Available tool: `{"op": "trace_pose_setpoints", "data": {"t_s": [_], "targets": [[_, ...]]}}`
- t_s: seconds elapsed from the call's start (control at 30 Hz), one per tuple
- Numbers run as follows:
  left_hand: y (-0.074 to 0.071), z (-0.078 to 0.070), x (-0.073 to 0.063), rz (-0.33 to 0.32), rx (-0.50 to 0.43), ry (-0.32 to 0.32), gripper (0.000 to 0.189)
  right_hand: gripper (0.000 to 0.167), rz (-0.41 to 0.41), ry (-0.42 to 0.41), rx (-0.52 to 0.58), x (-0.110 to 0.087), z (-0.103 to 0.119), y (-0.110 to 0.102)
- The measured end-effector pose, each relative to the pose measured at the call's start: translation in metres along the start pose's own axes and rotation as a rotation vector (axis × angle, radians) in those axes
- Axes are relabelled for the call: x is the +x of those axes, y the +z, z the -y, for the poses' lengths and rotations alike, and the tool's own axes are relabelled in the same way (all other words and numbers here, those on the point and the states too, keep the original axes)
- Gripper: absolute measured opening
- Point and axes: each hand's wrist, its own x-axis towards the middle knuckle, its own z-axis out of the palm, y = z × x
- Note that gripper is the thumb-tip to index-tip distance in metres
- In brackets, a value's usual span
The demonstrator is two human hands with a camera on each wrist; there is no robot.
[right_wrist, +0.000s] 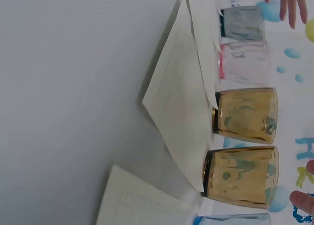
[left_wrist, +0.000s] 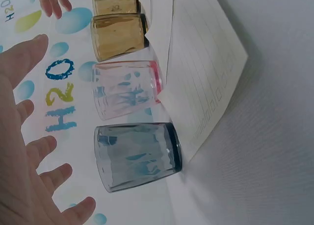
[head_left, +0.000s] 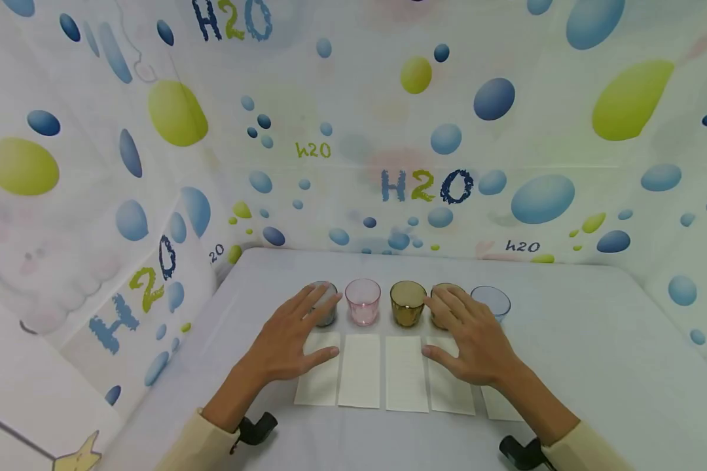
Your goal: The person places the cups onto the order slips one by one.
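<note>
A: How do the fingers (left_wrist: pixel 41 149) stand?
B: Spread apart: left hand (head_left: pixel 294 340) near the gray glass (left_wrist: pixel 135 159), right hand (head_left: pixel 474 340) near the second amber glass (right_wrist: pixel 243 178), each just clear of it.
A: And beyond?
B: Pink glass (head_left: pixel 363 304) and first amber glass (head_left: pixel 408 305) between; blue glass (head_left: pixel 491 301) rightmost. Five paper sheets (head_left: pixel 359 373) lie before the row on the tabletop (head_left: pixel 601 347).

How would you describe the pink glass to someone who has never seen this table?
On the white table, look beyond the row of pale papers to the line of five glasses. Second from the left, between a blue-grey glass and an amber glass, stands the pink glass. It alone is tinted pink, with a deeper pink base.
</note>
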Motion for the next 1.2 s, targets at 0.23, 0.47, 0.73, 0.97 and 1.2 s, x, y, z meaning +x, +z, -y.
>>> {"op": "trace_pose_setpoints", "data": {"t_s": [0.23, 0.47, 0.73, 0.97, 1.2], "targets": [[0.006, 0.009, 0.005, -0.007, -0.055, -0.052, 0.089, 0.083, 0.009, 0.004, 0.023, 0.015, 0.007, 0.003], [0.007, 0.015, 0.015, 0.002, -0.103, -0.09, 0.091, 0.08, 0.035, 0.026, 0.048, 0.034, 0.016, 0.008], [0.009, 0.025, 0.019, 0.023, -0.199, -0.167, 0.09, 0.082, 0.071, -0.015, 0.052, 0.05, 0.029, 0.016], [0.016, 0.033, 0.019, 0.033, -0.258, -0.247, 0.088, 0.084, 0.109, -0.056, 0.028, 0.066, 0.039, 0.023], [0.02, 0.035, 0.019, 0.03, -0.318, -0.289, 0.087, 0.082, 0.131, -0.055, 0.038, 0.076, 0.044, 0.029]]}}
